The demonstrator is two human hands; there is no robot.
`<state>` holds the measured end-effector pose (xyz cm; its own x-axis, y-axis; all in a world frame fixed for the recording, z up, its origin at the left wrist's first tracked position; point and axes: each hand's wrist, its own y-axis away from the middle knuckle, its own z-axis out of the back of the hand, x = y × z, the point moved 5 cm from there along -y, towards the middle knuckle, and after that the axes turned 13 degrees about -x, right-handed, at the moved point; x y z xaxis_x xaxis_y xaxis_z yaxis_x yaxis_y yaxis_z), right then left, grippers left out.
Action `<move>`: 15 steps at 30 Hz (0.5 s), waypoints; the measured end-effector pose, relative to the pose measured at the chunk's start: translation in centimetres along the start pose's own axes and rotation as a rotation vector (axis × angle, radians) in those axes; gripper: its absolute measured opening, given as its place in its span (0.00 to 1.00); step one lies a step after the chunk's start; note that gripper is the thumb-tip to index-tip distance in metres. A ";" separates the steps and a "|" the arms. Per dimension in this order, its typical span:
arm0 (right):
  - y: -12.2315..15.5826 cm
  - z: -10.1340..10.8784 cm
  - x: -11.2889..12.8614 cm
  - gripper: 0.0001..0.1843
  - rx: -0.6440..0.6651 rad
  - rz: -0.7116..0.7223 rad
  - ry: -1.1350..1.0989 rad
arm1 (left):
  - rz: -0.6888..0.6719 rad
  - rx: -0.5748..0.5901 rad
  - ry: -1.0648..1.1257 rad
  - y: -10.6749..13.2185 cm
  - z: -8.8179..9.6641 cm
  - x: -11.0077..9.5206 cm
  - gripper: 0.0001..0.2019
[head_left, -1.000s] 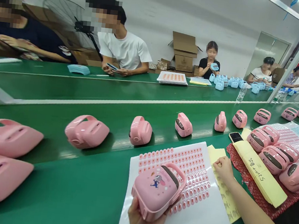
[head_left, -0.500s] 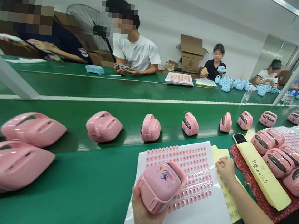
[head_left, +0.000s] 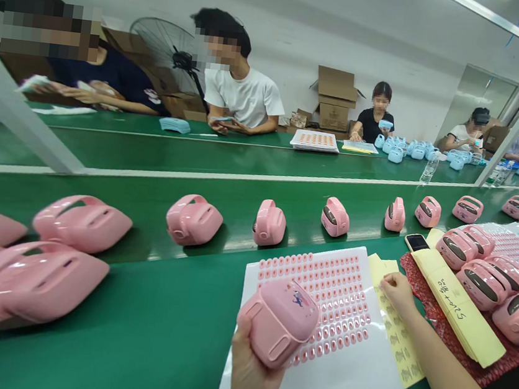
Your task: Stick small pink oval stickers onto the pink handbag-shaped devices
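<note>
In my left hand [head_left: 254, 375] is a pink plastic device [head_left: 277, 324] with rounded sides and a small cartoon print on its face. My fingers wrap its lower left side and hold it tilted above a white sheet of small oval stickers [head_left: 314, 288]. To the right, my right hand [head_left: 397, 292] rests at a yellow sticker sheet [head_left: 399, 341], its fingers pinched together near the sheet's upper part. Whatever lies between those fingertips is too small to make out.
A row of pink devices [head_left: 194, 219] stands along the green belt, more crowd the left [head_left: 43, 285]. At right are a folded yellow paper [head_left: 459, 308], a phone [head_left: 417, 242] and devices on red bubble wrap [head_left: 406, 261]. Co-workers [head_left: 247, 96] sit across the belt.
The pink device has turned in my left hand, so its printed face tips away and its side shows more. My right hand's fingers have shifted slightly at the yellow sheet. The view has swung a little left.
</note>
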<state>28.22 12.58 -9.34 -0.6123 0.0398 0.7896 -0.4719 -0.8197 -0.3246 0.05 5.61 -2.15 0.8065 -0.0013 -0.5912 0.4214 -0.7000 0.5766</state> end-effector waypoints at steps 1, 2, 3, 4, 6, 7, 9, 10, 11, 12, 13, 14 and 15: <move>0.0 0.0 0.0 0.07 -0.013 0.004 0.017 | 0.005 0.008 -0.009 0.2 0.0 0.0 0.10; 0.1 -0.1 0.1 0.06 -0.025 0.009 0.034 | 0.010 0.014 -0.017 0.3 0.0 0.0 0.10; 0.2 -0.1 0.1 0.05 -0.036 0.012 0.049 | 0.014 0.018 -0.025 0.4 0.0 -0.1 0.10; 0.2 -0.1 0.1 0.05 -0.045 0.015 0.062 | 0.017 0.019 -0.032 0.4 0.0 -0.1 0.11; 0.3 -0.1 0.1 0.06 -0.057 0.017 0.078 | 0.022 0.006 -0.045 0.4 0.2 -0.1 0.11; 0.3 -0.1 0.1 0.06 -0.060 0.019 0.082 | 0.023 -0.003 -0.050 0.3 0.3 -0.1 0.11; 0.3 -0.1 0.1 0.07 -0.064 0.026 0.088 | 0.014 -0.008 -0.055 0.2 0.3 -0.1 0.11; 0.3 -0.1 0.1 0.07 -0.064 0.031 0.092 | 0.006 -0.003 -0.057 0.1 0.3 -0.1 0.11; 0.4 -0.1 0.2 0.06 -0.064 0.036 0.097 | -0.005 0.004 -0.060 0.1 0.3 -0.2 0.12; 0.4 -0.1 0.3 0.06 -0.063 0.042 0.102 | -0.018 0.012 -0.064 0.0 0.2 -0.2 0.12; 0.5 -0.1 0.3 0.06 -0.062 0.047 0.108 | -0.030 0.017 -0.067 0.0 0.2 -0.3 0.13; 0.6 -0.1 0.4 0.06 -0.060 0.052 0.112 | -0.038 0.023 -0.071 0.0 0.1 -0.3 0.14; 0.6 -0.1 0.4 0.06 -0.056 0.056 0.113 | -0.047 0.025 -0.073 -0.1 0.1 -0.3 0.14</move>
<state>27.56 12.16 -9.29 -0.7049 0.0620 0.7066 -0.4680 -0.7893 -0.3976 -0.30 5.57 -2.06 0.7531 -0.0197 -0.6577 0.4472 -0.7178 0.5336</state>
